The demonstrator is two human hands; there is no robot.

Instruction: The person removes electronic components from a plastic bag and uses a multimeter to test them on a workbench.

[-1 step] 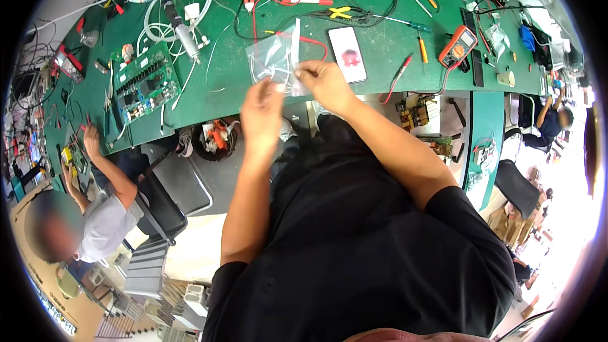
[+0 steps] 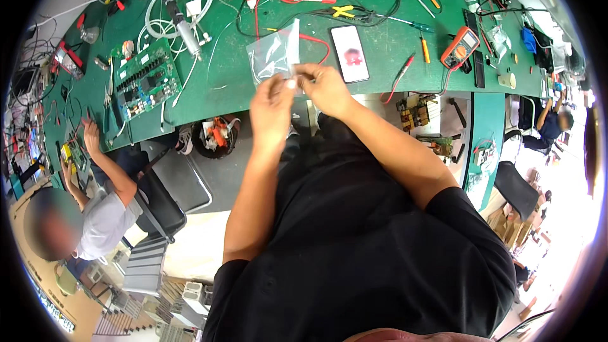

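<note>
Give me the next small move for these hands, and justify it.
Probably draw the right hand slightly aside while the left hand steadies the clear plastic bag. Both hands' fingertips crowd together at the bag's near right corner, hiding that spot, so I cannot tell what exactly they pinch; a small gap should show it.

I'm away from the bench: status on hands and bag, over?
Right hand pinching edge of clear flat plastic bag. Left hand at bag's lower edge, grip unclear. White-screened rectangular phone to bag's right, not overlapping it.
</note>
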